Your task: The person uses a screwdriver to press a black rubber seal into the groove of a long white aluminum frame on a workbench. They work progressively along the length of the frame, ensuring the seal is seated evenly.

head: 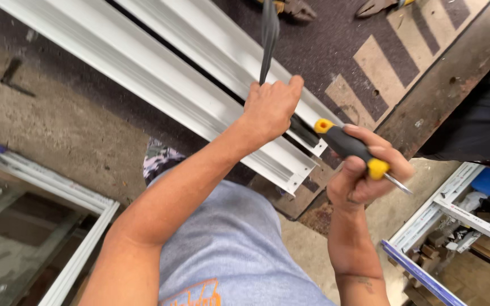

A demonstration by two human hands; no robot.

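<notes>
My left hand (pixel 270 107) is closed around a dark rubber strip (pixel 269 34) that rises from the end of a long white window profile (pixel 160 73) lying across the workbench. My right hand (pixel 367 173) grips a screwdriver (pixel 350 148) with a black and yellow handle, its metal tip pointing down to the right. The handle's butt end sits near the profile's cut end (pixel 299 170), just below my left hand. A second white profile (pixel 216 45) lies parallel behind the first.
The workbench (pixel 443 85) has a dark patterned mat (pixel 381 56) with pliers (pixel 293 7) at its far edge. A glazed window frame (pixel 46 226) lies on the concrete floor at left. White and blue frame pieces (pixel 455 215) lie at right.
</notes>
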